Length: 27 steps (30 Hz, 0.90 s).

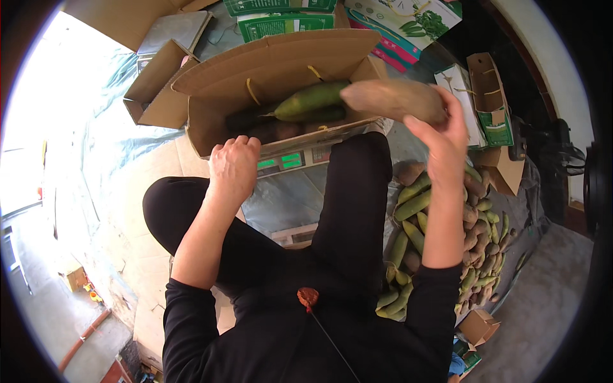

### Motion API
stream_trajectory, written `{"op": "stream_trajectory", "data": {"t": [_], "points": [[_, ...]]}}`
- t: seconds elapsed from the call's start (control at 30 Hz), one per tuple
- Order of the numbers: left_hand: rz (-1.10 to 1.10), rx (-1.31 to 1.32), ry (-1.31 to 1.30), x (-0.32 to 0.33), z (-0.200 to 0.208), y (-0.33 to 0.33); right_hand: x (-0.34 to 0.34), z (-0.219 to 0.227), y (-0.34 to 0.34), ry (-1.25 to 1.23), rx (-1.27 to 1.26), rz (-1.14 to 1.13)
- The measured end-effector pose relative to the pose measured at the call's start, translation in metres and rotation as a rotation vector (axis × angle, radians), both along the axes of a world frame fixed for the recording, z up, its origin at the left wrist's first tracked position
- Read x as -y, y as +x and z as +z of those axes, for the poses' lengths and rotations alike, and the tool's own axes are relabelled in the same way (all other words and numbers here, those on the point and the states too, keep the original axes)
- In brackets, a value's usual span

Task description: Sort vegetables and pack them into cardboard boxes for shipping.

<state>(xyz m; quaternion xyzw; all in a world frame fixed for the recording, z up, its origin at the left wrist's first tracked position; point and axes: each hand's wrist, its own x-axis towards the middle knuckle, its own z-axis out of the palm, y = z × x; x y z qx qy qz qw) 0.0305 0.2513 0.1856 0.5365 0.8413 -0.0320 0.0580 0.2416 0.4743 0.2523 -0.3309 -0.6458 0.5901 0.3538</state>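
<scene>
In my raised right hand [447, 124] is a long, brown root vegetable [389, 99], slightly blurred and tapering to the left. It hangs above the right end of an open cardboard box [274, 54]. My left hand [235, 159] has its fingers curled over the box's near rim, at the left. Inside the box lie a green radish [313, 100] and several darker vegetables, partly in shadow. Yellow cord handles [252, 91] show on its inner side. Beneath the box is a scale with a lit green display [280, 161].
On the right, partly behind my forearm, is a big pile of green and brown root vegetables [479, 249]. Green-and-white cartons [287, 24] stand beyond the box, and an open carton [488, 96] stands at far right. A smaller cardboard box [156, 89] adjoins on the left.
</scene>
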Motion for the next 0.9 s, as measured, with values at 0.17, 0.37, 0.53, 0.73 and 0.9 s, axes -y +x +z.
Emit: {"op": "stream_trajectory", "data": {"t": [0.17,0.37,0.53,0.73,0.9], "points": [[-0.01,-0.013,0.059,0.0,-0.003,-0.002,-0.005,-0.044,-0.033,0.153,0.215,0.086],[-0.006,0.017,0.118,0.0,0.002,-0.001,-0.012,-0.068,0.013,0.055,0.168,-0.074],[0.027,0.05,0.069,-0.005,-0.001,-0.001,-0.005,-0.126,0.1,0.01,0.33,-0.225],[0.046,0.126,0.082,-0.012,0.008,0.007,0.075,-0.24,0.196,-0.073,0.698,-0.206],[0.0,0.184,0.074,-0.015,0.009,0.009,0.143,-0.292,0.224,-0.096,1.047,-0.01]]}}
